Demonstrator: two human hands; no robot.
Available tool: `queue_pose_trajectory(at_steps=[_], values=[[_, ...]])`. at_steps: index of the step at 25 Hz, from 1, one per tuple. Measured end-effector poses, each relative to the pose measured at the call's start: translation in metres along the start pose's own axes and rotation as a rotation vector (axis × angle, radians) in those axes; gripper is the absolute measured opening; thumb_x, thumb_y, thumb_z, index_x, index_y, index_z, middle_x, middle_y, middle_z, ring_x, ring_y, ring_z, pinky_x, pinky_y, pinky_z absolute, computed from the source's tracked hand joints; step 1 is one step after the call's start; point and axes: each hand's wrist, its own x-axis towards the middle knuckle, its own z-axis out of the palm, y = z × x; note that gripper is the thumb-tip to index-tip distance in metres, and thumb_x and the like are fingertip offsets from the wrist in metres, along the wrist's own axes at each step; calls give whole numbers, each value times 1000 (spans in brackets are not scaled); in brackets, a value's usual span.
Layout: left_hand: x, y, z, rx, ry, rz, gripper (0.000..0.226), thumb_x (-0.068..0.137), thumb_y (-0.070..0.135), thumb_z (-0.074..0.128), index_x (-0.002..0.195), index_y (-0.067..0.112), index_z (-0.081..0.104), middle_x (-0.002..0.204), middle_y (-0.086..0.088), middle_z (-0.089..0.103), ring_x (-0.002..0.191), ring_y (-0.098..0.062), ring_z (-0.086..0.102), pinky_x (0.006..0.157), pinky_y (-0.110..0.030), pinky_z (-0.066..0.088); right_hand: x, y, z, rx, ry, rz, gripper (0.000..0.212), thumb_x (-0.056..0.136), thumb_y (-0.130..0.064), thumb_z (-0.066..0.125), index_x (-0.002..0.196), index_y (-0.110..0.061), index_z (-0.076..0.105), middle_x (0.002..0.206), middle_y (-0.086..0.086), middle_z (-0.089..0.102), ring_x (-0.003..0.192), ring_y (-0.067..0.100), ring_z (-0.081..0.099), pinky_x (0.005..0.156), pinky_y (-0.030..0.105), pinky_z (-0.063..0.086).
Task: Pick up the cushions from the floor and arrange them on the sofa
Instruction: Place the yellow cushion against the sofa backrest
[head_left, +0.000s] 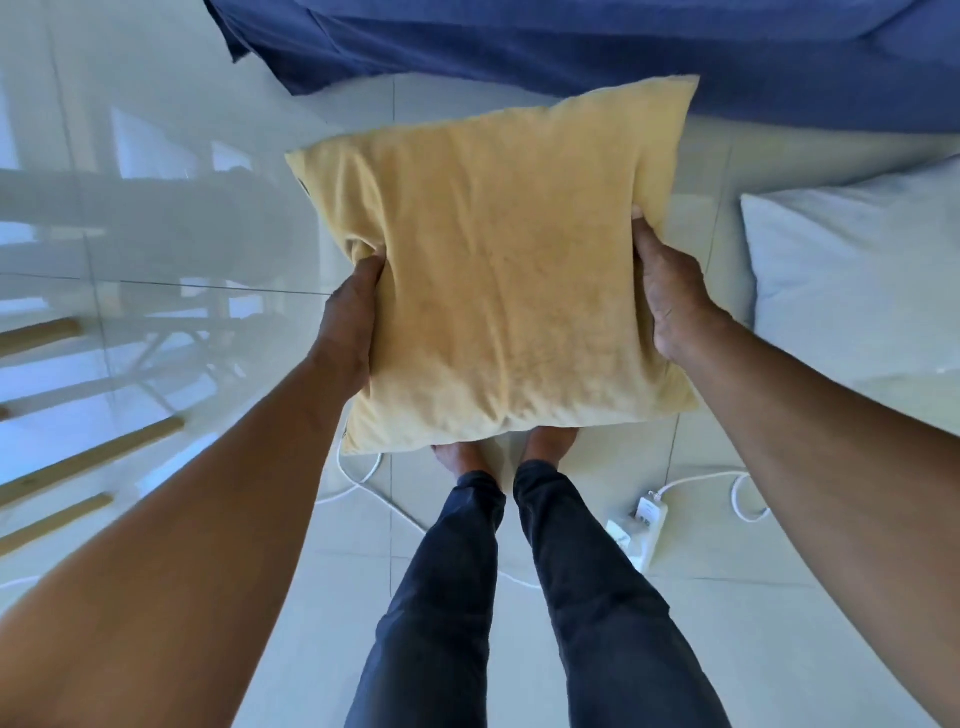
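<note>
One cushion was off the floor at this moment, and none showed on the sofa yet, so the task looked to be at an early carrying step. Going from the left: pale wooden legs, three or four by my count, stood on the glossy tiled floor. The left hand was closed on the left edge of the yellow cushion, thumb pressed into the fabric. The cushion hung flat in the air above the person's two bare feet, between both hands. The right hand gripped its right edge, fingers wrapped underneath and out of sight. Beyond it lay the blue-covered sofa, its throw trailing onto the tiles. Lower right, one white power strip sat with its cable looped across the floor. At the far right one white cushion rested low down, apparently on the floor, and so probably awaiting pickup. Judged so, two cushions were in view: one in hand, one left.
</note>
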Motion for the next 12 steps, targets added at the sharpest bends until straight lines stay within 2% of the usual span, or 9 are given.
queue_pose_trajectory(at_steps=[1,3,9,12], values=[[-23,7,-6,40,-9,3,60,79,73,63,124,35,75,123,10,78,117,-17,69,111,-46,49,-13,-3,2,60,-1,-8,66,76,-82,63,92,-19,75,103,-4,76,103,20,71,101,39,54],[-66,24,-15,43,-9,43,58,81,71,62,124,35,75,123,10,78,116,-17,70,110,-46,50,-46,-14,-11,98,49,-25,59,80,-80,64,89,-22,74,100,-5,77,100,18,72,102,40,54],[-204,86,-41,52,-33,197,53,79,71,63,118,36,75,125,10,76,120,-19,68,111,-52,49,-169,-63,-67,206,97,-178,72,75,-83,64,111,-22,77,110,-2,80,104,20,75,102,45,57],[-269,118,-48,63,-26,315,59,81,72,60,127,37,71,130,11,73,123,-19,66,114,-53,47,-230,-101,-96,273,85,-287,68,81,-79,63,121,-26,74,116,-5,78,109,17,72,104,43,55]])
